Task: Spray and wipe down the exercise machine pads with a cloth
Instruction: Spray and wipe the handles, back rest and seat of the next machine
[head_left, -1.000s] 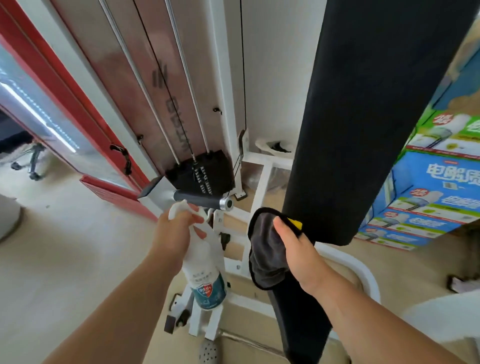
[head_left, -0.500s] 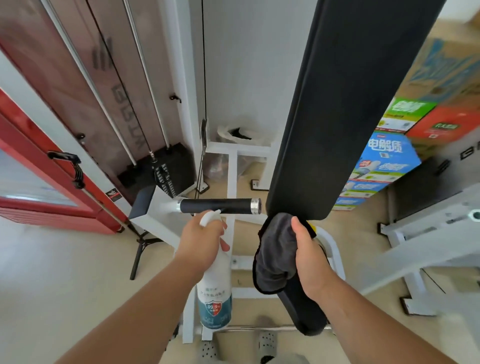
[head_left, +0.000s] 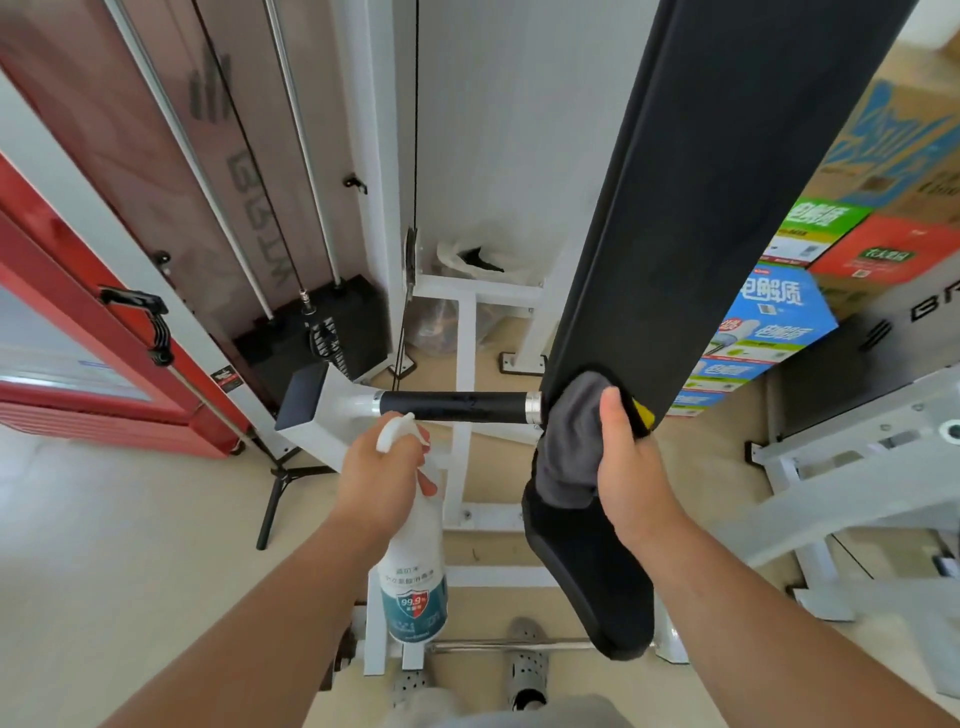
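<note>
Right hand (head_left: 631, 467) has the grey cloth (head_left: 569, 447) bunched up and clamped against the bottom end of the long black pad (head_left: 727, 182). The thumb is on the near side and the fingers are tucked round the far side, which makes sense to me since pinching the edge like that lets you drag the cloth along the pad with some pressure. Left hand (head_left: 382, 467) is curled round the neck of the spray bottle (head_left: 415, 582), held off to the side just under the black grip bar (head_left: 457, 407). I'd guess it's parked there, ready for another squirt without getting in the cloth's way. The pad's long axis runs from the top right of the view down toward the middle, with its lower end right where the cloth sits, and a second, shorter pad (head_left: 592, 582) carries on below it toward the feet. The bottle hangs roughly upright, label down and nozzle up, pointing away from the person. The hand covers most of the head, though, so I can't say for sure whether it's aimed at the bar or past it.
</note>
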